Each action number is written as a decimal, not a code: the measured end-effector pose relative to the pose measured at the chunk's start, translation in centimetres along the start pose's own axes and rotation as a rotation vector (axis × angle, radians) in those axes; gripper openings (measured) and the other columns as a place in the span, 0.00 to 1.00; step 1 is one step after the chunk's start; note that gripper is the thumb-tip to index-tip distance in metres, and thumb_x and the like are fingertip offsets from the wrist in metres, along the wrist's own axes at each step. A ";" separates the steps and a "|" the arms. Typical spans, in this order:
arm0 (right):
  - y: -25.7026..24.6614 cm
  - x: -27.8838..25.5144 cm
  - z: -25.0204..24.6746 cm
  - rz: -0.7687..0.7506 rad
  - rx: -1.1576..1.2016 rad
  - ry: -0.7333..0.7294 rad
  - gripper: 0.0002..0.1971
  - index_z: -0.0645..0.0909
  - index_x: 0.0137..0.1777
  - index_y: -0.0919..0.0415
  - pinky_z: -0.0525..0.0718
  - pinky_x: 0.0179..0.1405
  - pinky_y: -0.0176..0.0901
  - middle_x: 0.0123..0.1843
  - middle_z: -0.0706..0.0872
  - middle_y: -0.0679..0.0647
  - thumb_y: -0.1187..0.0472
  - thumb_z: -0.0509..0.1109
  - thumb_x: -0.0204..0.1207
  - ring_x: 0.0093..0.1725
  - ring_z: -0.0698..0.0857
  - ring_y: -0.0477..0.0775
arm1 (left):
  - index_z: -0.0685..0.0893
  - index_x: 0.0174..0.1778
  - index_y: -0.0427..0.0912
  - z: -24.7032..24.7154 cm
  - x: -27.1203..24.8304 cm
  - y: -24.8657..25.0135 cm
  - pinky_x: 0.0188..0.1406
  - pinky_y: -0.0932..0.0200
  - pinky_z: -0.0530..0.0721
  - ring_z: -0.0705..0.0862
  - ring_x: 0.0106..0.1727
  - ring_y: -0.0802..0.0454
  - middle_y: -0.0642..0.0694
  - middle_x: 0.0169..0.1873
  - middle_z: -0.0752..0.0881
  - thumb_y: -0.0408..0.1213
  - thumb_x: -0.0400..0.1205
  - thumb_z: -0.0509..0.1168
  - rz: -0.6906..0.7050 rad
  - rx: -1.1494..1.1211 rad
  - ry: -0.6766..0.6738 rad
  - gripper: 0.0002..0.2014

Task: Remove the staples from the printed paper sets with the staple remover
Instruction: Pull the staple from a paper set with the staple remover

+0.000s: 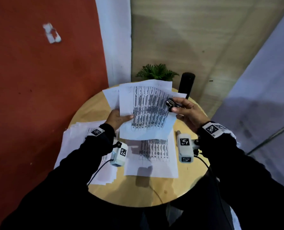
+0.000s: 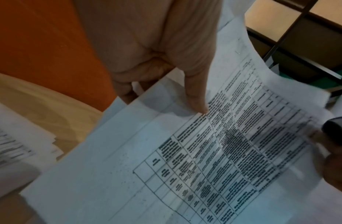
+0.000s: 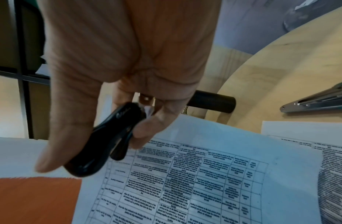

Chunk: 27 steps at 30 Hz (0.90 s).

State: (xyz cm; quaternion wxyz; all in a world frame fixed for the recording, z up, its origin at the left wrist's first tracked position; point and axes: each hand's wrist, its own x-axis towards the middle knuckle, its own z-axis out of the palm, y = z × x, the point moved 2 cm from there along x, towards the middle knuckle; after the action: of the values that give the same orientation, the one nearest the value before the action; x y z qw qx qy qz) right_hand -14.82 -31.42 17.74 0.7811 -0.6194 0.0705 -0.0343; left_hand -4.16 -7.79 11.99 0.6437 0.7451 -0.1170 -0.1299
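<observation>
My left hand (image 1: 121, 117) (image 2: 166, 91) holds a printed paper set (image 1: 147, 110) (image 2: 204, 159) (image 3: 185, 181) by its left edge, thumb on top and fingers beneath. The set is lifted off the round wooden table (image 1: 88, 107) and curves upward. My right hand (image 1: 176, 107) (image 3: 89, 154) (image 2: 334, 166) grips a black staple remover (image 1: 171, 103) (image 3: 116, 121) (image 2: 336, 130) between thumb and fingers. It sits at the right edge of the held set. Whether the remover's jaws touch the paper I cannot tell.
Another printed sheet (image 1: 151, 156) lies flat on the table under the held set. A loose stack of papers (image 1: 75, 138) overhangs the table's left side. A metal stapler (image 3: 319, 98) lies to the right. Behind the table stand a black cylinder (image 1: 186, 85) and a green plant (image 1: 157, 72).
</observation>
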 end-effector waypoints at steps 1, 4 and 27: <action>-0.3 -0.2 0.2 -0.015 -0.002 0.000 0.45 0.83 0.46 0.52 0.76 0.28 0.27 0.42 0.89 0.40 0.44 0.88 0.21 0.38 0.86 0.38 | 0.78 0.63 0.22 -0.3 -0.1 0.4 0.44 0.76 0.82 0.85 0.35 0.74 0.35 0.57 0.82 0.19 0.76 0.67 0.008 0.000 -0.006 0.19; -1.1 -0.4 0.3 -0.038 -0.011 0.019 0.41 0.87 0.43 0.50 0.72 0.33 0.35 0.54 0.84 0.48 0.43 0.88 0.22 0.44 0.84 0.41 | 0.80 0.61 0.23 -1.1 -0.6 1.3 0.45 0.73 0.83 0.86 0.38 0.72 0.54 0.40 0.90 0.19 0.76 0.68 0.014 0.040 -0.043 0.17; -7.8 -5.2 -0.8 -0.194 0.092 -0.205 0.32 0.91 0.42 0.50 0.77 0.20 0.27 0.44 0.91 0.48 0.49 0.90 0.30 0.41 0.89 0.44 | 0.71 0.70 0.48 -2.9 -2.7 14.3 0.62 0.61 0.81 0.80 0.65 0.50 0.45 0.63 0.80 0.40 0.56 0.85 0.234 -0.163 0.131 0.46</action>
State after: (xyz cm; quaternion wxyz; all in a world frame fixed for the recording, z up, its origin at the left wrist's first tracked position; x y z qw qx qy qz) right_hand -19.86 -33.21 25.55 0.8049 -0.5871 -0.0713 -0.0495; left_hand -5.76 -6.23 26.64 0.7190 0.6785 -0.1498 -0.0142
